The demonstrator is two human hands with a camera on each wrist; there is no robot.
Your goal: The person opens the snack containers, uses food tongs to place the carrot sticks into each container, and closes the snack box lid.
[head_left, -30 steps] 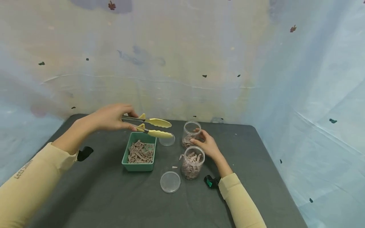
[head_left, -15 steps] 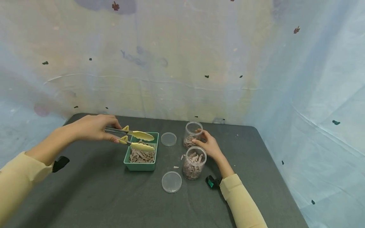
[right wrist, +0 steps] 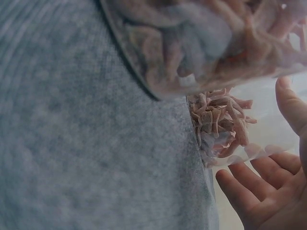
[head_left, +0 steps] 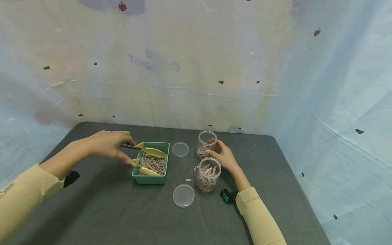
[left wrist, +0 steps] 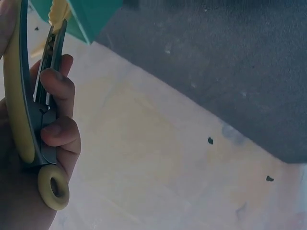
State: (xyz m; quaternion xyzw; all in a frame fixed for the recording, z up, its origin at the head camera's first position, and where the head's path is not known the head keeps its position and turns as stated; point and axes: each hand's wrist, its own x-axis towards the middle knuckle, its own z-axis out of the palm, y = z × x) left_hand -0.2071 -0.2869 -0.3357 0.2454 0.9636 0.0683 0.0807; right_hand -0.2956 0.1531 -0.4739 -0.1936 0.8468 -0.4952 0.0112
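Fingers of left hand (head_left: pixel 107 144) curled round the handle of yellow-headed metal tongs (head_left: pixel 154 152); ring at handle end visible in left wrist view. Tong arms spread apart, both scalloped heads within the outline of green rectangular tray (head_left: pixel 150 179), over brown-grey strips (head_left: pixel 153 164); contact with strips cannot be told. Right hand (head_left: pixel 223 156): fingers and thumb slightly spread, curved round opposite sides of far clear jar (head_left: pixel 202 141); strips lie in its lower part. Near clear jar (head_left: pixel 205 188) stands upright just in front of it, filled higher with similar strips; whether the jars touch, not clear. Far lid (head_left: pixel 180 149) flat between tray and far jar; near lid (head_left: pixel 183 196) flat, left of near jar's base. Loose strip piece (head_left: pixel 188 179) on dark grey tabletop (head_left: pixel 128 217), between tray and near jar
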